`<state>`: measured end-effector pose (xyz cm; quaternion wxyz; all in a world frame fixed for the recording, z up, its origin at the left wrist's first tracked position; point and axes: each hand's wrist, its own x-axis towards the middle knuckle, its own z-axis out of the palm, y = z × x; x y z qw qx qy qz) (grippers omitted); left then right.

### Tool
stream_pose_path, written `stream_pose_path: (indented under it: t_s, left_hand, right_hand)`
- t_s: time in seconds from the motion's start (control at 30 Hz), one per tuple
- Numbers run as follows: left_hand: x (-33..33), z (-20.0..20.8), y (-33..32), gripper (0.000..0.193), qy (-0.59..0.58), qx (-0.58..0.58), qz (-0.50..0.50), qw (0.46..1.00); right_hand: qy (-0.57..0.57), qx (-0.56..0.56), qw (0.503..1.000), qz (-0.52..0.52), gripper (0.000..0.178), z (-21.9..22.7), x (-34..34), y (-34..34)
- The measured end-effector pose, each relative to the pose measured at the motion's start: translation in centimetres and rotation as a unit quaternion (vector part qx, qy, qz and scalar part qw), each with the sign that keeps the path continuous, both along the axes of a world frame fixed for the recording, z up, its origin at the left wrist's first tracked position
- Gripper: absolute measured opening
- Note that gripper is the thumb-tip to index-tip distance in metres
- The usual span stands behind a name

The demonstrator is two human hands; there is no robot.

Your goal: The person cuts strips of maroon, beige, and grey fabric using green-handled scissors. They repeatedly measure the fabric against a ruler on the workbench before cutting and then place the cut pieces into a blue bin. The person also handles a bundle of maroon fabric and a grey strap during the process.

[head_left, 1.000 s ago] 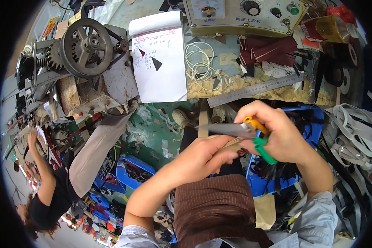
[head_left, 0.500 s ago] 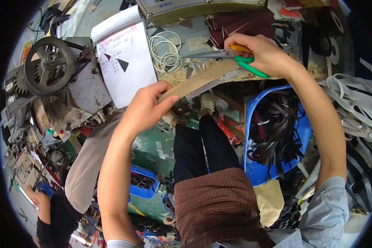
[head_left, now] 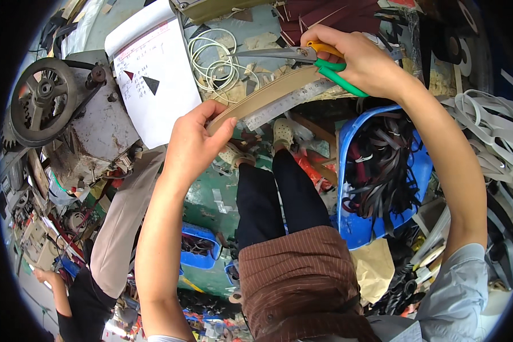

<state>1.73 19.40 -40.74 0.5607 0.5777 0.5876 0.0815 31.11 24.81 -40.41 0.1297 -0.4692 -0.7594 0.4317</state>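
Observation:
Between my two hands stretches a tan strip (head_left: 262, 98), slightly bowed upward in the middle. My left hand (head_left: 196, 134) pinches its near-left end between thumb and fingers. Scissors (head_left: 302, 53) with one orange and one green handle are in my right hand (head_left: 359, 62). Their blades point left above the strip, partly spread. The strip's far end reaches the scissor handles, where my right fingers hide how it is held. A clear ruler (head_left: 290, 102) with markings lies along the bench edge just below the strip.
Left of the strip lie a notepad (head_left: 159, 85) with dark scraps and a coil of pale cord (head_left: 214, 62). A machine with a belt wheel (head_left: 44, 91) stands farther left. Below right, a blue bin (head_left: 343, 188) holds dark strips. Another person's arm (head_left: 57, 290) shows lower left.
The strip now bows more, and both hands have shifted slightly left and up in the picture. More of the ruler shows beneath. The bench and machine also sit farther left as the view moved.

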Motion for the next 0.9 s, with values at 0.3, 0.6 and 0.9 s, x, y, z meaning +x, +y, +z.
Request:
stream_pose_path:
  t_s: [0.3,0.6,0.9]
  left_hand:
    - [0.7,-0.5,-0.8,0.026,0.040,0.066,0.015,0.997]
    - [1.1,-0.9,-2.0,0.026,0.071,0.165,0.032,0.983]
    - [1.5,-1.0,-2.4,0.022,0.089,0.212,0.037,0.972]
  right_hand:
    - [-0.015,-0.005,1.000,-0.017,0.034,0.1,0.1,-0.3]
    - [0.034,0.009,0.999,-0.033,0.032,-0.2,-0.1,-0.8]
    - [-0.001,-0.005,0.999,-0.039,0.034,0.7,-0.5,-1.1]
